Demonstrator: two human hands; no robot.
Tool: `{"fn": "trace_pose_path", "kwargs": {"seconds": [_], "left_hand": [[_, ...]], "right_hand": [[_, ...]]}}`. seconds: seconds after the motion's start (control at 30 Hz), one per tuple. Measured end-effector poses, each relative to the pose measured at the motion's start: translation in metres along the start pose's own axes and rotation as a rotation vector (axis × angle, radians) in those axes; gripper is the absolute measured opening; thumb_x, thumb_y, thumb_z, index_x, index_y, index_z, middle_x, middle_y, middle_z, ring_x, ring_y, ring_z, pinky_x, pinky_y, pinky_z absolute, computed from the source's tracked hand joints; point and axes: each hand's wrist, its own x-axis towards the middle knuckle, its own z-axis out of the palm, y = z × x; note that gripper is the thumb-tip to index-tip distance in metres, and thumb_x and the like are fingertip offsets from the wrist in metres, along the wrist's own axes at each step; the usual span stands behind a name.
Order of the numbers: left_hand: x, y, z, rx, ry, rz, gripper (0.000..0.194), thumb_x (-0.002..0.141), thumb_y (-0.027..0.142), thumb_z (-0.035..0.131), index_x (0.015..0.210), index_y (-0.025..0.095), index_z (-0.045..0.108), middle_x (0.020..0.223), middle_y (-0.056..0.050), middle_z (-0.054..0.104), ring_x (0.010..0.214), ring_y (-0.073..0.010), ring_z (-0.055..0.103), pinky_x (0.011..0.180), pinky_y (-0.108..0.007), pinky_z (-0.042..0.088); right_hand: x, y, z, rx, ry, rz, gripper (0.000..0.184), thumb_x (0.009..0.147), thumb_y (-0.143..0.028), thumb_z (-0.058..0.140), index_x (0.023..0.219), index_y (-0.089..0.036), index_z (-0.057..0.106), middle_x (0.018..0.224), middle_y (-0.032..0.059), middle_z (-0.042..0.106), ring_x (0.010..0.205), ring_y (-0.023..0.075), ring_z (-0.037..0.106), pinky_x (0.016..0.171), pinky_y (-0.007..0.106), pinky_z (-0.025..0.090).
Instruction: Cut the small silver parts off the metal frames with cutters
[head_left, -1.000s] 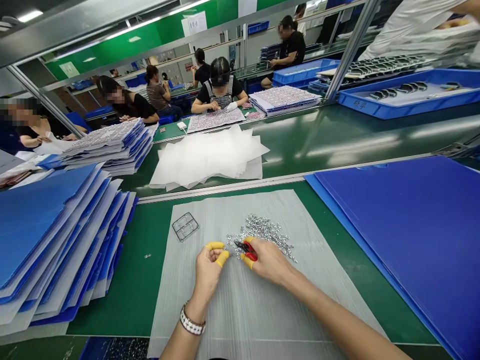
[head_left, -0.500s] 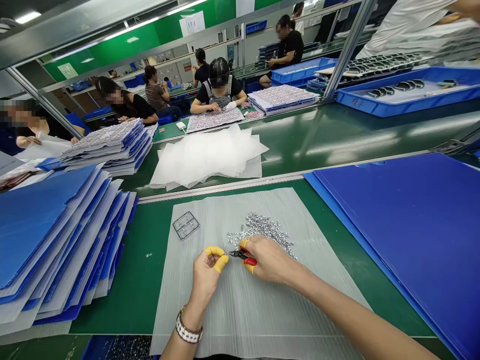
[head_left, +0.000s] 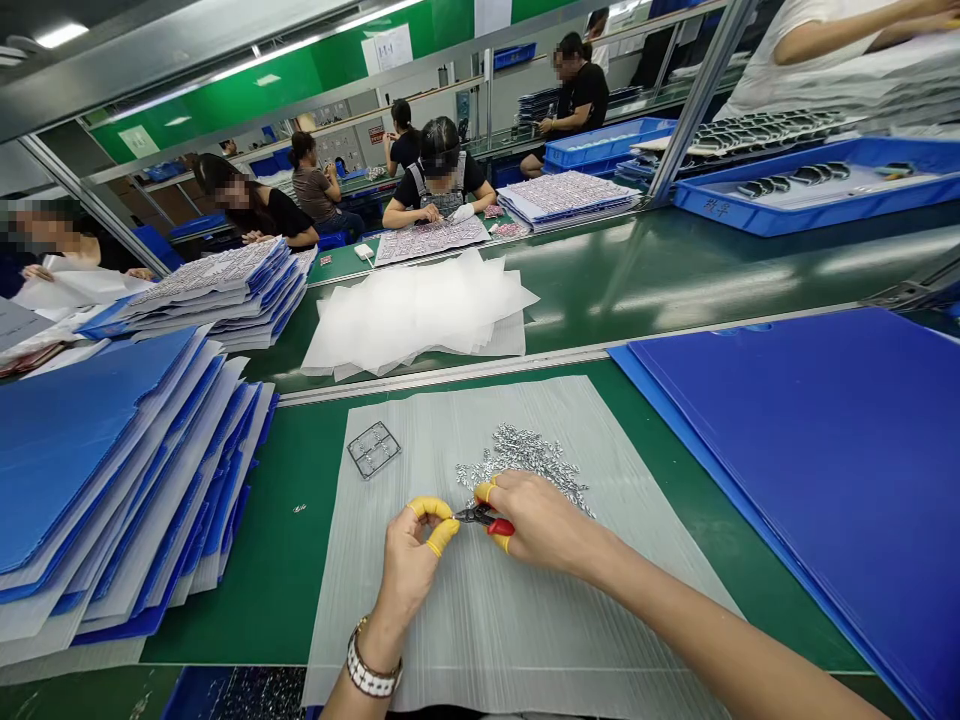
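My right hand [head_left: 536, 520], with yellow finger cots, grips small red-handled cutters [head_left: 486, 518] whose jaws point left. My left hand [head_left: 415, 551], also in yellow cots, pinches its thumb and forefinger together right at the cutter tips; what it holds is too small to make out. Both hands hover over a grey ribbed foam sheet [head_left: 480, 610]. Just behind them lies a pile of small silvery metal parts [head_left: 525, 462]. A small metal frame of parts [head_left: 373, 449] lies on the sheet to the upper left.
A stack of blue and white boards [head_left: 112, 480] fills the left. A large blue board [head_left: 840, 460] lies on the right. White foam sheets [head_left: 412, 315] sit on the green conveyor beyond. Other people work at benches further back, among blue trays [head_left: 817, 190].
My left hand has shifted slightly right and closed its pinch against the cutter tips. The cutters have turned from pointing up-left to nearly level.
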Motion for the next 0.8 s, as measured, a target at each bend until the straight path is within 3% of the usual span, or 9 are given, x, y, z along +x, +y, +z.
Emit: {"fn": "trace_pose_path", "kwargs": {"seconds": [0.53,0.8], "left_hand": [[-0.0023,0.0012,-0.0059,0.175,-0.065,0.072,0.006,0.07,0.024,0.068,0.073,0.019,0.066,0.072,-0.003,0.064,0.072,-0.0178,0.055,0.07,-0.029,0.044],[-0.0012,-0.0009,-0.0056,0.042,-0.064,-0.062,0.012,0.068,0.025,0.071,0.073,0.016,0.064,0.072,-0.003,0.062,0.07,-0.0152,0.054,0.069,-0.026,0.044]], "right_hand": [[-0.003,-0.0003,0.0051,-0.1,-0.037,-0.004,0.017,0.069,-0.01,0.056,0.084,-0.018,0.06,0.076,0.0065,0.062,0.071,0.0209,0.055,0.062,0.03,0.033],[-0.0034,0.0056,0.0087,-0.053,-0.002,0.121,0.009,0.071,-0.014,0.056,0.078,-0.019,0.057,0.071,0.0052,0.061,0.068,0.02,0.056,0.055,0.027,0.029]]}}
